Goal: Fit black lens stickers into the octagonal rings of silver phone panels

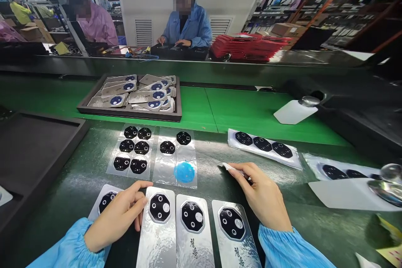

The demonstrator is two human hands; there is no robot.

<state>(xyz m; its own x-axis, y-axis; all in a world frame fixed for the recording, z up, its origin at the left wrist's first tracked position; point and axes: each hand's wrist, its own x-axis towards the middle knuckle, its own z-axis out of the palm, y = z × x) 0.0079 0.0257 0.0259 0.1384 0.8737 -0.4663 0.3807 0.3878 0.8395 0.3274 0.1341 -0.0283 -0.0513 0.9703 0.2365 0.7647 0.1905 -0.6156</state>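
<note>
Green belt (251,113), left part: dark tray (125,114) heaped with silver covers (138,92). Belt's right edge: white bottle (293,112) lying on its side. Bench's left edge: empty dark tray (34,146). Far bench: red stack (248,46), blue-coated person (188,29), pink-coated person (99,25).

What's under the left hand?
A silver phone cover, black camera ring showing, lies under the left hand; its lower half is hidden by hand and sleeve.

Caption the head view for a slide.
Left hand rests against a silver back cover; right hand pinches a small white piece.
</note>
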